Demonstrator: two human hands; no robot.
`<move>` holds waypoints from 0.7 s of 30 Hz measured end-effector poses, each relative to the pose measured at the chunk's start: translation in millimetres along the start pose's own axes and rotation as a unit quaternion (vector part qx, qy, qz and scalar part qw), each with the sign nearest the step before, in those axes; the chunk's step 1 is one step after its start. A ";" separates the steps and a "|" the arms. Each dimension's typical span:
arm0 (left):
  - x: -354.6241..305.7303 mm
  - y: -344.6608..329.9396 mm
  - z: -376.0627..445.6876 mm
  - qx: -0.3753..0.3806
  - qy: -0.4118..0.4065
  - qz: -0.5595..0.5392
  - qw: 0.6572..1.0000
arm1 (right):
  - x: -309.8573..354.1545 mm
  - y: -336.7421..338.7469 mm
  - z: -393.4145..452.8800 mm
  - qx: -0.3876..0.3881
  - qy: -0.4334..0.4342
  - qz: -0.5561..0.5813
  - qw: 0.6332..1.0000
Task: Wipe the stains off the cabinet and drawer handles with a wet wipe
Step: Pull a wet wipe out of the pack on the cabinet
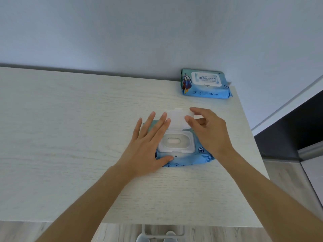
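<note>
Step in hand, by the look of it: getting the first wipe out of the soft blue plastic wet-wipe pack (181, 158) lying near the middle of the pale wood-grain cabinet top (70, 137). White hinged plastic lid (176, 119) already flipped up toward 12 o'clock, exposing the oval dispensing slot (173, 140) with a bit of white wipe showing. Left hand (148, 145) flat, fingers straight, pressing the pack's 9 o'clock side; keep that pressure so the pack stays put. Right hand (208, 130) at 2 o'clock of the slot, fingers loosely curved, fingertips at the lid's edge, gripping nothing plainly. Best to pinch only the exposed tuft and pull straight up, slowly, to avoid dragging several sheets. Second, closed blue wipe pack (206, 83) well apart at 1 o'clock by the wall. Handles not in view.
</note>
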State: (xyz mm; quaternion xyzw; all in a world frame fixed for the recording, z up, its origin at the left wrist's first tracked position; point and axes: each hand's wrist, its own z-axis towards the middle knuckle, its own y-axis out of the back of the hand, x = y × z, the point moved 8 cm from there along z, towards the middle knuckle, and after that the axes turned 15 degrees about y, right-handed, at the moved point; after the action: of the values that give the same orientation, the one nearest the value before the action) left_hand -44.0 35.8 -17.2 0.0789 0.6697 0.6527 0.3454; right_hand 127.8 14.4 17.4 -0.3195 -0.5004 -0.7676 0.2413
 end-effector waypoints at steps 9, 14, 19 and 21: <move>6.5 -14.3 5.1 0.066 0.040 -0.030 0.997 | 10.4 -31.9 -43.4 0.188 0.136 -0.128 0.964; 8.0 -14.7 3.5 0.064 0.047 -0.052 0.995 | 12.0 -30.2 -55.6 0.148 0.176 -0.191 0.954; 8.1 -13.4 0.2 0.029 0.068 -0.085 0.994 | 18.6 -24.4 -53.4 0.097 0.187 -0.178 0.961; 8.6 -13.7 0.4 0.022 0.075 -0.088 0.993 | 21.2 -24.6 -49.0 0.090 0.189 -0.177 0.962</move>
State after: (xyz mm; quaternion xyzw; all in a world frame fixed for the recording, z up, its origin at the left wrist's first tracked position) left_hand -45.5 39.0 -32.9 -0.0217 0.7122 0.6090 0.3484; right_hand 84.2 -22.4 3.3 -0.0518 -0.5614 -0.7963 0.2193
